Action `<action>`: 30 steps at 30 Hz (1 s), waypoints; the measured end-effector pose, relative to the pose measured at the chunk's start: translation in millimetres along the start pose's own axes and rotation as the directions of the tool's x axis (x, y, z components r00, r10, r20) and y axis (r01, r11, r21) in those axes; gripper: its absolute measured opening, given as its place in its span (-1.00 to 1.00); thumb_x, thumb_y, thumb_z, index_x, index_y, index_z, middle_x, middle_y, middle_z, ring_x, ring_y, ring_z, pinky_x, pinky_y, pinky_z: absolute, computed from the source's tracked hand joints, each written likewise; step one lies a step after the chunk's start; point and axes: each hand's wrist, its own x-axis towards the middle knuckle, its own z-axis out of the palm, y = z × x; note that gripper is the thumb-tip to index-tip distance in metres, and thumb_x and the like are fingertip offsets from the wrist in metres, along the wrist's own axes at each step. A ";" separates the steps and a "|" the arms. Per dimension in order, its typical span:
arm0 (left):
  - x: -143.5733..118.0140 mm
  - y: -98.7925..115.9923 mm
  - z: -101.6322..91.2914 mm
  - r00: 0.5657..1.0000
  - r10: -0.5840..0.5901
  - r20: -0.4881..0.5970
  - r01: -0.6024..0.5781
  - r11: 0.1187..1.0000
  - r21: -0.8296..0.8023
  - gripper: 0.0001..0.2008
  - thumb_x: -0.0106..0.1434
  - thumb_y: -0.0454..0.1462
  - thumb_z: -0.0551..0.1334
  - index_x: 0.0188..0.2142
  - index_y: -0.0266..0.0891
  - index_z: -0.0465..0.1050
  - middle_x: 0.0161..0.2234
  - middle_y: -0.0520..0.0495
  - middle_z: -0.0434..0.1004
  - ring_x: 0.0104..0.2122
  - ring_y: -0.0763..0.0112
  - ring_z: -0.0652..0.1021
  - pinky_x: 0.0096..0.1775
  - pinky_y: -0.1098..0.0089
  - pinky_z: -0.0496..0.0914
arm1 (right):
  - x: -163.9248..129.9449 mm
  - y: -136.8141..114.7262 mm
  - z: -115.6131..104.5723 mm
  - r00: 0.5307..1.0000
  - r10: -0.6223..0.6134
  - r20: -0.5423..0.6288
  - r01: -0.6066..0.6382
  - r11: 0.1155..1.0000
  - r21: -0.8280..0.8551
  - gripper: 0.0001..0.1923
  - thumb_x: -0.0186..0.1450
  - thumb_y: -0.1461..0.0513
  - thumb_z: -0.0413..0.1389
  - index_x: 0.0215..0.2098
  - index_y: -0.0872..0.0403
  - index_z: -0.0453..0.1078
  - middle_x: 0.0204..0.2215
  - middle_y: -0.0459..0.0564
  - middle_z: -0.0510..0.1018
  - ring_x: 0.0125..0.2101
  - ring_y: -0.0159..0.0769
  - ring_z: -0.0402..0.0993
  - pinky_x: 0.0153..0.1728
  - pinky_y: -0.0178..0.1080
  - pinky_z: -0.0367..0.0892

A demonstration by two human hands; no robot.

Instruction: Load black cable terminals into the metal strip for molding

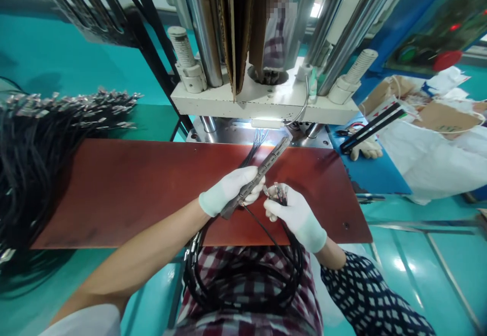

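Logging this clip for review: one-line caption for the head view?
Gloved left hand holds a slotted metal bar while right hand pinches black cable ends over a red-brown board.

A flat reddish-brown work board (114,189) spans the front of the machine, its surface scuffed dark in places. To its left, a thick heap of black cables with metal terminals (34,143) rests on the teal bench top (152,118) beside it.
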 end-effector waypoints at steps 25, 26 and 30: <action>-7.5 -2.2 0.7 0.994 0.091 -0.055 -0.073 0.961 0.267 -0.57 0.41 0.05 0.02 -0.29 -0.29 0.32 -0.55 0.03 0.31 -0.59 0.49 0.35 -0.52 0.47 0.23 | 14.5 -4.2 18.4 0.988 -0.108 0.107 0.111 0.994 -0.024 -0.67 0.25 0.07 0.14 -0.34 0.23 0.43 -0.46 -0.04 0.47 -0.47 -0.58 0.30 -0.41 -0.48 0.22; -8.0 -1.5 1.6 0.992 0.107 -0.072 -0.082 0.955 0.286 -0.57 0.41 0.05 0.03 -0.28 -0.29 0.32 -0.54 0.03 0.30 -0.58 0.50 0.34 -0.51 0.46 0.24 | 14.9 -3.9 20.0 0.988 -0.120 0.099 0.122 0.992 -0.022 -0.68 0.26 0.08 0.12 -0.35 0.23 0.41 -0.46 -0.05 0.46 -0.47 -0.59 0.28 -0.41 -0.48 0.21; -9.6 1.4 9.2 0.969 0.197 -0.148 -0.128 0.917 0.378 -0.59 0.40 0.04 0.07 -0.31 -0.28 0.30 -0.46 0.03 0.26 -0.50 0.50 0.29 -0.43 0.45 0.25 | 14.4 -5.1 26.2 0.991 -0.116 0.060 0.118 0.992 -0.040 -0.71 0.25 0.10 0.08 -0.41 0.21 0.33 -0.48 -0.09 0.42 -0.49 -0.60 0.22 -0.40 -0.46 0.16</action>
